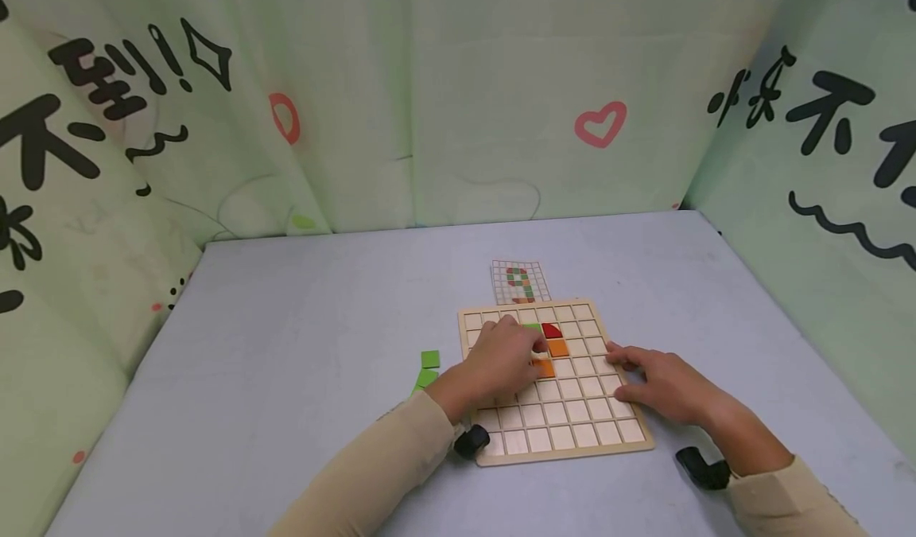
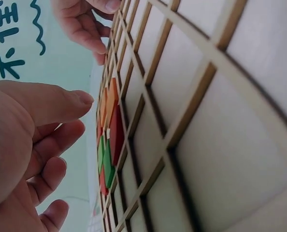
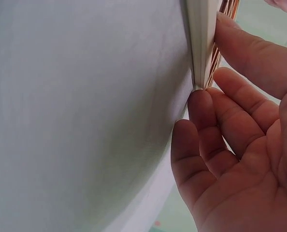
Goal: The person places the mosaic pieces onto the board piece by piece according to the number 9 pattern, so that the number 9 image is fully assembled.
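A wooden grid board (image 1: 597,432) lies on the table with colored tiles in its upper cells. Among them are a red tile with one rounded side (image 1: 551,331), an orange tile (image 1: 558,348) and a second orange tile (image 1: 546,368). My left hand (image 1: 501,358) is over the board's left part, fingertips close to these tiles and covering some of them. In the left wrist view its fingers are loosely bent, with nothing showing between thumb (image 2: 61,104) and fingers. My right hand (image 1: 665,382) rests thumb and fingertips against the board's right edge (image 3: 204,43).
Loose green tiles (image 1: 430,359) lie left of the board, partly behind the left forearm. Touching the board's far edge is a printed pattern card (image 1: 504,282) with a colored grid figure. A pale green curtain (image 1: 494,68) encloses the table (image 1: 300,322) at the back and sides.
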A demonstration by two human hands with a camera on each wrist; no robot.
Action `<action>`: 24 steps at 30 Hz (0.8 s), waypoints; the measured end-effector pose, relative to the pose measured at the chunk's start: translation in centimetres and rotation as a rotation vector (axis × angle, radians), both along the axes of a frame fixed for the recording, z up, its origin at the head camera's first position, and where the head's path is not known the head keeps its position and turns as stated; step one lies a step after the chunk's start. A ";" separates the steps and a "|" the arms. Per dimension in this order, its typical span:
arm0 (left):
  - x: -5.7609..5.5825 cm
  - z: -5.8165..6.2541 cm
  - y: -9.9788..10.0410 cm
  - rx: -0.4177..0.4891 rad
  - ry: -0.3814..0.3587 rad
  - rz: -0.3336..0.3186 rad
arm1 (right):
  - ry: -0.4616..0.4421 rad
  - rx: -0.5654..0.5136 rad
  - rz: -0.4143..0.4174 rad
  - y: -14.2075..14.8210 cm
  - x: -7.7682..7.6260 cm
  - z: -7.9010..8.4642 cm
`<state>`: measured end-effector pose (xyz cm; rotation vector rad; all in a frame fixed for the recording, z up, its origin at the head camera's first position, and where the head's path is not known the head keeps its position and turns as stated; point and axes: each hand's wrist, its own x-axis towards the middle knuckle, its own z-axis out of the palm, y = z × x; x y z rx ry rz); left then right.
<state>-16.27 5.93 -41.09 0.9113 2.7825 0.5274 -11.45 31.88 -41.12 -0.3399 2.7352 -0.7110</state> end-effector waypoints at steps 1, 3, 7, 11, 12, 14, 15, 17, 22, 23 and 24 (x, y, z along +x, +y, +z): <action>0.0 0.1 -0.1 0.005 0.009 0.000 | 0.000 0.002 0.000 0.0 0.0 0.0; -0.1 0.3 -0.4 0.018 0.022 0.004 | 0.000 0.002 -0.003 0.0 0.0 0.0; -0.2 0.8 -1.0 0.053 0.017 0.010 | 0.001 0.003 -0.006 -0.1 0.1 0.0; -0.2 1.3 -1.7 0.147 -0.062 0.016 | 0.002 0.007 -0.003 -0.1 0.1 0.0; -0.3 1.4 -1.9 0.166 -0.080 0.018 | 0.001 0.007 -0.002 -0.1 0.1 0.0; -0.2 1.5 -2.1 0.191 -0.108 0.026 | 0.000 0.006 -0.002 -0.1 0.1 0.0; -0.2 1.5 -2.2 0.193 -0.112 0.032 | -0.001 0.006 -0.002 -0.1 0.1 0.0; -0.2 1.7 -2.4 0.193 -0.110 0.038 | 0.000 0.004 -0.002 -0.1 0.1 0.1; -0.3 2.0 -3.1 0.161 -0.080 0.046 | 0.001 0.005 -0.001 -0.2 0.1 0.1; -0.3 2.0 -3.3 0.151 -0.067 0.046 | 0.003 0.006 0.000 -0.1 0.0 0.1; -0.4 2.1 -3.5 0.142 -0.054 0.044 | 0.005 0.008 0.003 -0.1 0.0 0.2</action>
